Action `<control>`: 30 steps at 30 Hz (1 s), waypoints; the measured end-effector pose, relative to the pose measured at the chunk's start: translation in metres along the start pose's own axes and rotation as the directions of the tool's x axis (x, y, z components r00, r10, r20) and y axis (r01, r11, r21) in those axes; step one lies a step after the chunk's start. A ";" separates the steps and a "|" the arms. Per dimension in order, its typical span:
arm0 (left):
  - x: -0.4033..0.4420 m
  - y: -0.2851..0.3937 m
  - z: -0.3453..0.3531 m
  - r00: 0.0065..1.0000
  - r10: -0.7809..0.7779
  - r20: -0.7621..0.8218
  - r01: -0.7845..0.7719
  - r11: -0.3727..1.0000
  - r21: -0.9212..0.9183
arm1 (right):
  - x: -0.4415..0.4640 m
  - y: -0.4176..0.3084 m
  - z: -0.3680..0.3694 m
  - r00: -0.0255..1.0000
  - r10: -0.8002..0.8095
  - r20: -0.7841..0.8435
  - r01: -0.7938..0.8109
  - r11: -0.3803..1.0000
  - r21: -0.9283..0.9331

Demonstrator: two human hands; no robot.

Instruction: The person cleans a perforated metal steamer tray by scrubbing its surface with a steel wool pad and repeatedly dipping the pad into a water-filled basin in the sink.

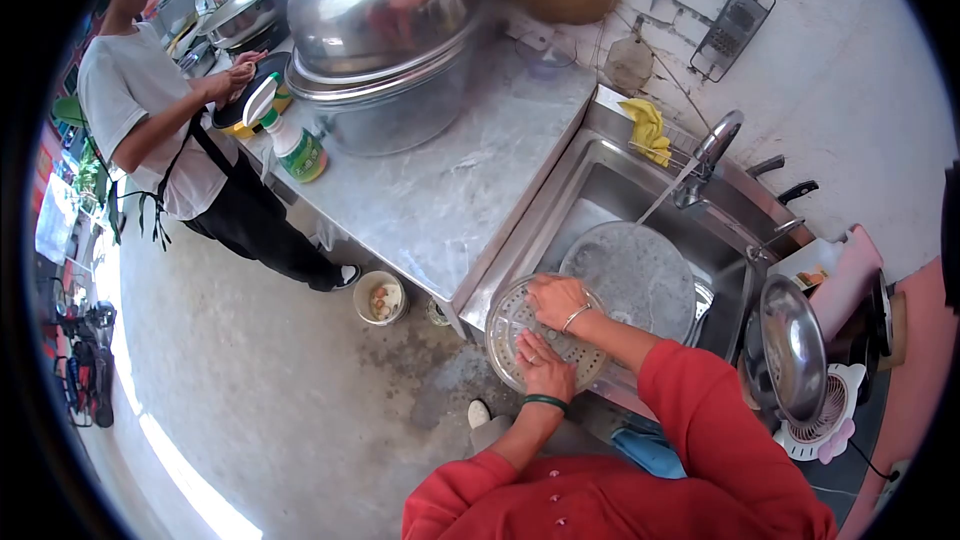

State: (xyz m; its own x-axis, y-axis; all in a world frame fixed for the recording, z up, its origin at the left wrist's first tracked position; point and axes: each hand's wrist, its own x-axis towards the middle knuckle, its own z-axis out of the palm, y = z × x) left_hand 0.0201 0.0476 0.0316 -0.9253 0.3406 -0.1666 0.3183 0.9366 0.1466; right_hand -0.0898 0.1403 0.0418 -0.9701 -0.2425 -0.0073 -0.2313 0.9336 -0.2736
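A round perforated metal steamer plate point(503, 336) is tilted over the near-left edge of the sink. My left hand point(546, 370), with a dark green band at the wrist, grips its lower part, fingers laid over the holes. My right hand point(558, 302), with a silver bracelet, is closed against the upper part of the plate; whether something small lies under those fingers is hidden. Beside the plate, a large grey disc point(632, 275) lies in the metal sink point(590, 168). Water runs from the faucet point(716, 145) onto that side of the basin.
A yellow cloth point(648, 130) hangs at the sink's back. Left of it, a metal counter point(440, 195) bears a large lidded pot point(385, 30) and a spray bottle point(295, 148). Bowls point(793, 340) stack at right. Another person point(160, 120) stands left; a bucket point(380, 298) sits on the floor.
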 end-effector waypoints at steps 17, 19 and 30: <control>0.011 -0.021 -0.012 0.999 -0.050 0.001 0.049 0.993 0.103 | -0.049 0.128 -0.102 0.417 0.667 -0.617 -0.128 0.715 0.687; 0.009 -0.020 -0.015 0.998 -0.055 0.008 0.053 0.989 0.138 | -0.054 0.146 -0.151 0.337 0.667 -0.665 -0.403 0.740 0.538; 0.007 -0.021 -0.014 0.999 -0.051 -0.019 0.053 0.990 0.133 | -0.069 0.200 -0.154 0.718 0.623 -0.311 -0.673 0.735 -0.080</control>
State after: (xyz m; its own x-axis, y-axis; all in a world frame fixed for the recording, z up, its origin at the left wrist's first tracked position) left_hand 0.0043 0.0295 0.0415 -0.9441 0.2906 -0.1557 0.2932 0.9560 0.0067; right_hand -0.0806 0.3847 0.1359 -0.8631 0.4897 0.1234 0.4770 0.8708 -0.1189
